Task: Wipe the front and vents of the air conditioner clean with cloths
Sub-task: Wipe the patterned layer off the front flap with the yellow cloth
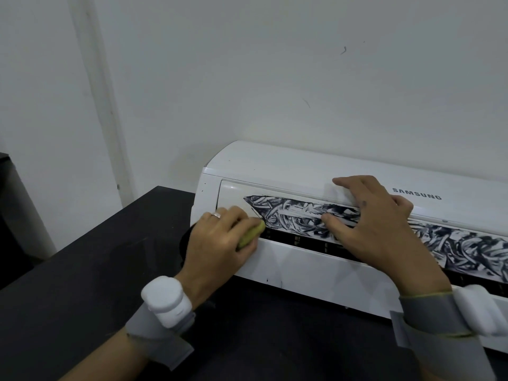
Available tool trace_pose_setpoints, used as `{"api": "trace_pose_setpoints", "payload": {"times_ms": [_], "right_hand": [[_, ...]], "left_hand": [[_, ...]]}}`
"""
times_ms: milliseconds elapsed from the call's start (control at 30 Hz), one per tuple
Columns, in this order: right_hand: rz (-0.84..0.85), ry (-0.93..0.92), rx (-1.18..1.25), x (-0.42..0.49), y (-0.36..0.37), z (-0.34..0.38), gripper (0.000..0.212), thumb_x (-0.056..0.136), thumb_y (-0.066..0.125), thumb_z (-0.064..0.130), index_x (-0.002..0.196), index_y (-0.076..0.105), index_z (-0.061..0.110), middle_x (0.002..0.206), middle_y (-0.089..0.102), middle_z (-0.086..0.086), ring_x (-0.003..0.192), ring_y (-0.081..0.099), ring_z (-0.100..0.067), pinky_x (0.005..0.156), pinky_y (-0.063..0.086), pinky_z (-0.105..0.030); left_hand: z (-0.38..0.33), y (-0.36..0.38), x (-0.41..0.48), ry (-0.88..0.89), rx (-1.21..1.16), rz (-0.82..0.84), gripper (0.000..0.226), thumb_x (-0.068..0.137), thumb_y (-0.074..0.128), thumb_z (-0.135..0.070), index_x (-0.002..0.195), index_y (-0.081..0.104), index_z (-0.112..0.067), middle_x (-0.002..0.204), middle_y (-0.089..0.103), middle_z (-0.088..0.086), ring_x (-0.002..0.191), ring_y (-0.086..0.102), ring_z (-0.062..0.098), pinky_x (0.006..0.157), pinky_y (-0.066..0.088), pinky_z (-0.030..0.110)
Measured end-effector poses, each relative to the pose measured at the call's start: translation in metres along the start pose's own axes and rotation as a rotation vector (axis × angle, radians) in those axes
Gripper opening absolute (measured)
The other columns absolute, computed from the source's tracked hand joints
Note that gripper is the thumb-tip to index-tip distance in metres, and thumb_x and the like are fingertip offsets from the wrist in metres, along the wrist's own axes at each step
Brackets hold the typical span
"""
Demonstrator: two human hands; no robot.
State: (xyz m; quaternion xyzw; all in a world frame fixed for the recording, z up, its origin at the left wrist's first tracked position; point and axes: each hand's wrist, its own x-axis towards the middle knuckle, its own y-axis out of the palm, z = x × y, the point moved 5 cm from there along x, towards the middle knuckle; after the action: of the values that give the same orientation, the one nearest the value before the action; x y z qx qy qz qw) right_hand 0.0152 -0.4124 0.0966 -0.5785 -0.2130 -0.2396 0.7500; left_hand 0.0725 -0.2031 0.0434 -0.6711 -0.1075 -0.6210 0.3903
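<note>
A white air conditioner (275, 160) lies on a black table (82, 270) against the wall. Dark smeared marks (288, 210) cover its front flap above the open vent slot (299, 240). My left hand (220, 243) grips a yellow-green cloth (251, 235) and holds it against the left end of the flap and vent. My right hand (376, 224) lies spread flat on the flap, fingers straight, thumb near the vent slot. Most of the cloth is hidden under my left hand.
The white wall (275, 78) rises right behind the unit. A dark round object (185, 240) sits partly hidden behind my left hand at the unit's left end. A dark piece of furniture (11, 215) stands at the far left.
</note>
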Motion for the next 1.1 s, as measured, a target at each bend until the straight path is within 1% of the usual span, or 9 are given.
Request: {"api": "trace_pose_setpoints", "payload": {"times_ms": [100,233,333,500,533,700,767,967,1100], "right_hand": [[0.0,-0.002,-0.004,0.0,0.0,0.0,0.05,0.08,0.063,0.042,0.126,0.047,0.035,0.126,0.043,0.013,0.116,0.037,-0.004,0.1,0.015,-0.031],[-0.001,0.002,0.003,0.0,-0.001,-0.001,0.05,0.08,0.063,0.042,0.127,0.046,0.035,0.126,0.043,0.013,0.116,0.038,-0.004,0.099,0.014,-0.03],[-0.004,-0.001,0.002,0.0,0.0,-0.001,0.05,0.08,0.063,0.042,0.127,0.046,0.035,0.125,0.043,0.014,0.116,0.037,-0.002,0.098,0.014,-0.028],[0.001,-0.001,-0.002,0.0,-0.001,0.0,0.05,0.08,0.062,0.042,0.127,0.046,0.035,0.126,0.042,0.013,0.115,0.037,-0.002,0.1,0.014,-0.03],[0.002,-0.001,-0.001,0.0,-0.001,0.001,0.05,0.08,0.062,0.042,0.127,0.046,0.035,0.126,0.042,0.013,0.115,0.036,-0.002,0.1,0.014,-0.03],[0.004,0.005,0.016,-0.001,-0.002,0.0,0.05,0.08,0.062,0.041,0.128,0.046,0.035,0.125,0.043,0.013,0.114,0.037,-0.003,0.101,0.014,-0.031],[0.004,0.002,0.01,0.0,-0.001,0.0,0.051,0.081,0.062,0.042,0.128,0.046,0.035,0.126,0.043,0.013,0.115,0.037,-0.003,0.101,0.014,-0.031],[0.004,-0.002,0.001,0.001,-0.001,0.0,0.05,0.08,0.062,0.043,0.127,0.046,0.035,0.125,0.043,0.013,0.115,0.038,-0.003,0.1,0.014,-0.031],[0.002,0.001,0.006,0.0,-0.002,-0.001,0.05,0.08,0.062,0.043,0.127,0.046,0.036,0.125,0.043,0.014,0.115,0.038,-0.003,0.1,0.014,-0.03]], "left_hand": [[-0.013,0.004,-0.001,0.087,0.015,0.038,0.01,0.084,0.07,-0.026,0.083,0.074,-0.017,0.074,0.063,0.0,0.058,0.054,0.023,0.053,0.039,0.034],[-0.002,-0.005,0.001,-0.052,-0.005,-0.065,0.013,0.084,0.069,-0.027,0.085,0.075,-0.016,0.075,0.063,0.0,0.06,0.054,0.021,0.053,0.04,0.035],[0.002,-0.005,0.001,-0.12,0.027,-0.078,0.013,0.084,0.069,-0.027,0.085,0.074,-0.015,0.075,0.062,0.0,0.06,0.054,0.021,0.053,0.04,0.036],[-0.017,0.005,-0.002,0.046,-0.005,0.032,0.01,0.083,0.071,-0.027,0.084,0.075,-0.018,0.075,0.063,-0.001,0.06,0.053,0.021,0.053,0.038,0.033],[-0.018,0.005,-0.002,0.046,-0.007,0.035,0.011,0.084,0.071,-0.028,0.085,0.075,-0.018,0.075,0.063,-0.001,0.06,0.053,0.021,0.054,0.037,0.033],[0.005,-0.008,0.005,-0.133,0.002,-0.076,0.012,0.084,0.069,-0.025,0.087,0.075,-0.016,0.077,0.062,0.001,0.062,0.056,0.023,0.056,0.041,0.037],[0.011,-0.009,0.005,-0.165,0.024,-0.074,0.011,0.083,0.07,-0.024,0.087,0.075,-0.016,0.077,0.062,0.002,0.062,0.056,0.024,0.056,0.042,0.037],[-0.014,0.003,0.0,0.014,-0.021,0.045,0.009,0.08,0.073,-0.024,0.084,0.075,-0.017,0.075,0.063,-0.001,0.06,0.054,0.023,0.053,0.04,0.034],[0.005,-0.006,0.006,-0.132,-0.007,-0.055,0.011,0.082,0.071,-0.025,0.088,0.075,-0.016,0.077,0.062,0.001,0.061,0.055,0.023,0.056,0.042,0.037]]}}
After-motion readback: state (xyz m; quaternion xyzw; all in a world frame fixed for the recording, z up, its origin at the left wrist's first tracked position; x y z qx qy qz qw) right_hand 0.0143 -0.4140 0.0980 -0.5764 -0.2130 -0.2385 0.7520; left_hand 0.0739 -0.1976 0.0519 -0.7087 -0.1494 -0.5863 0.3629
